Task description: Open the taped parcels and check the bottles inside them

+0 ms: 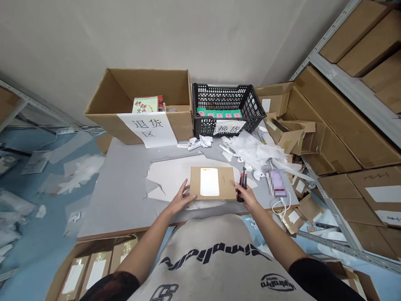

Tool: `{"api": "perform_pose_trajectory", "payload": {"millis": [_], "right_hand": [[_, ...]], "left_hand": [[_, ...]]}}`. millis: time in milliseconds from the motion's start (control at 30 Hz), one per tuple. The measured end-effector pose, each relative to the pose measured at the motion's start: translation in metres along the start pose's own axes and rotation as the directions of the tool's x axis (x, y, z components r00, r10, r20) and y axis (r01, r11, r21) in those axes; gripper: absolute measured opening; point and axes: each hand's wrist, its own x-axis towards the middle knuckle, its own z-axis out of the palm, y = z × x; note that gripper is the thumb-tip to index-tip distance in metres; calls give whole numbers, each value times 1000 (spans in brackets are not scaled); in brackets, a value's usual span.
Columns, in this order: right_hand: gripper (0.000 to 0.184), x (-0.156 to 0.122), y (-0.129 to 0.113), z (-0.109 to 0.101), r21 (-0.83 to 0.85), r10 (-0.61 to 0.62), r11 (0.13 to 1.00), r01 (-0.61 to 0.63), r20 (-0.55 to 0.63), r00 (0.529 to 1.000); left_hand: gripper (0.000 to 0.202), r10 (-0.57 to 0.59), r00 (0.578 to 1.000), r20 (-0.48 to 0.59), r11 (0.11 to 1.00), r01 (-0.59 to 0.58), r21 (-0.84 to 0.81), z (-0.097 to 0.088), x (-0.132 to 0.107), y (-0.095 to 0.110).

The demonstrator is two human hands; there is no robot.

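A flat brown cardboard box [225,184] with a white label [209,182] lies in front of me at the table's near side. My left hand [181,200] grips its left end, the thumb along the near edge and the fingers at the side. A black and red utility knife [243,184] is held in my right hand [246,196], pointing away from me. The fingers of that hand also touch the right end of the box. Beneath the box is a torn pale sheet [169,173] on the grey table.
Behind stand a large open carton [184,125] with a paper sign and a black plastic crate [200,127] holding several green boxes. Torn white paper [247,146] litters the right, near a blurred phone [278,183] with a cable. Shelves of cartons [347,125] line the right side.
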Motion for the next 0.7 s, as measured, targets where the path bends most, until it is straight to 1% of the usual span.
{"api": "perform_pose_trajectory", "payload": {"millis": [33, 100, 133, 167, 200, 233, 300, 333, 400, 433, 467, 567, 700], "right_hand": [[48, -1, 0, 0, -9, 9, 1000, -9, 15, 1000], [51, -2, -1, 1, -28, 44, 999, -42, 80, 996], [53, -1, -1, 2, -33, 61, 998, -58, 110, 992], [54, 1, -1, 3, -29, 69, 997, -66, 131, 989], [54, 3, 0, 3, -11, 64, 998, -63, 142, 988], [54, 5, 1, 4, 21, 46, 999, -50, 140, 989], [54, 12, 3, 3, 88, 3, 996, -13, 122, 993], [54, 15, 5, 3, 119, -16, 993, 2, 112, 994], [55, 22, 7, 4, 157, -36, 987, 21, 93, 995], [57, 26, 8, 5, 163, -40, 986, 26, 87, 995], [58, 29, 9, 6, 165, -42, 986, 28, 85, 995], [60, 34, 11, 9, 146, -32, 989, 20, 79, 996], [62, 32, 14, 8, 82, -5, 997, -1, 65, 998]], "left_hand": [[95, -90, 996, -15, 995, 90, -35, 0, 1, 4], [89, -227, 974, 12, 971, 228, -78, 1, 6, 15], [89, -259, 965, 49, 962, 263, -79, 0, 10, 20], [91, -264, 961, 87, 960, 270, -71, -1, 14, 23], [91, -242, 964, 112, 966, 251, -65, -2, 18, 26], [92, -198, 973, 116, 976, 207, -67, -3, 22, 27], [94, -48, 996, 71, 995, 54, -88, -6, 27, 24], [96, 46, 998, 36, 995, -42, -92, -7, 29, 21], [100, 197, 980, -33, 978, -199, -69, -8, 32, 12], [103, 235, 970, -59, 970, -238, -45, -7, 33, 7], [106, 248, 965, -80, 968, -251, -17, -5, 34, 1], [110, 223, 966, -130, 974, -216, 69, 4, 33, -14], [107, 241, 957, -164, 961, -212, 175, 14, 26, -23]]}}
